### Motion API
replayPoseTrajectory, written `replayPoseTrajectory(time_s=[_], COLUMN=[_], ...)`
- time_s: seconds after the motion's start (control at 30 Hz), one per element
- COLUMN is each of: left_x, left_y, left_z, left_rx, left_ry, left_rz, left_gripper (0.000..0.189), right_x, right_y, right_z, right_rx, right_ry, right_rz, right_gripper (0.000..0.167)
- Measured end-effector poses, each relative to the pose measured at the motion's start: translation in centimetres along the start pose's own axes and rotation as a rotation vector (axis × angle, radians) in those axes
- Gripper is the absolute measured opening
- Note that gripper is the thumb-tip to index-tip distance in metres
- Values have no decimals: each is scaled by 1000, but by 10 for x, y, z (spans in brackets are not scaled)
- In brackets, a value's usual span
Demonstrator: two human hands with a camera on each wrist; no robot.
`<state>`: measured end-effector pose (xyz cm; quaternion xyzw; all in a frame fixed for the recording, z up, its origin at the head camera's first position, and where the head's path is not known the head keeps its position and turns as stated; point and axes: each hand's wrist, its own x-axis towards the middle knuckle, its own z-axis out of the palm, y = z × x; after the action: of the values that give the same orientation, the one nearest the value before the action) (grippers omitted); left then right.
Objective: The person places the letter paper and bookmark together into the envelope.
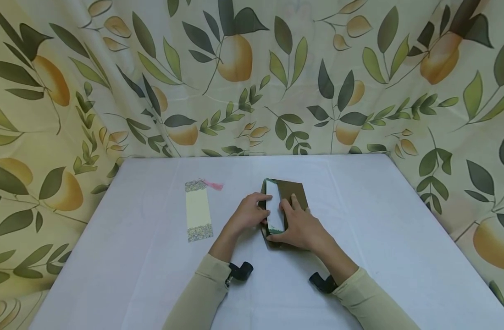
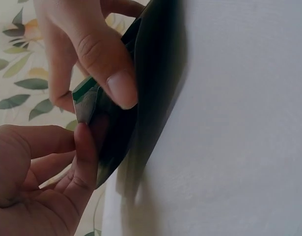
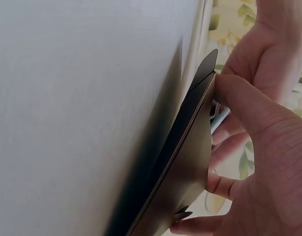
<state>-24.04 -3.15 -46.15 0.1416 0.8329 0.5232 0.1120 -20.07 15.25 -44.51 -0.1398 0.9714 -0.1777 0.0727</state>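
Near the middle of the table lies a brown, flat envelope-like sleeve (image 1: 294, 189), lifted at an angle in the right wrist view. A white strip of card (image 1: 275, 206) with green patterned ends sits at its left part; how far it is inside cannot be told. My left hand (image 1: 248, 213) pinches the card's left edge, its fingertips on a green-edged corner in the left wrist view. With thumb and fingers, my right hand (image 1: 303, 225) grips the brown sleeve, the thumb at its near-left side. The sleeve's inside is dark.
To the left lies a cream bookmark (image 1: 198, 208) with grey patterned ends and a pink tassel (image 1: 213, 185). A white cloth covers the table (image 1: 124, 256). Behind it hangs a curtain (image 1: 252, 101) printed with leaves and fruit.
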Motion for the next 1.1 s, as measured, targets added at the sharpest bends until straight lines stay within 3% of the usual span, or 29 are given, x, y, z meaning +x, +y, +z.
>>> replayPoseTrajectory(time_s=[0.6, 1.1], left_x=[4, 2], left_y=[-2, 1], left_z=[17, 22], left_rx=[21, 9], left_ry=[0, 8], left_rz=[-7, -16], left_gripper=[46, 53], right_x=[1, -1], right_y=[-3, -6], right_z=[0, -2], right_rx=[14, 8], right_ry=[-12, -30], right_rz=[-11, -17], right_gripper=[77, 78])
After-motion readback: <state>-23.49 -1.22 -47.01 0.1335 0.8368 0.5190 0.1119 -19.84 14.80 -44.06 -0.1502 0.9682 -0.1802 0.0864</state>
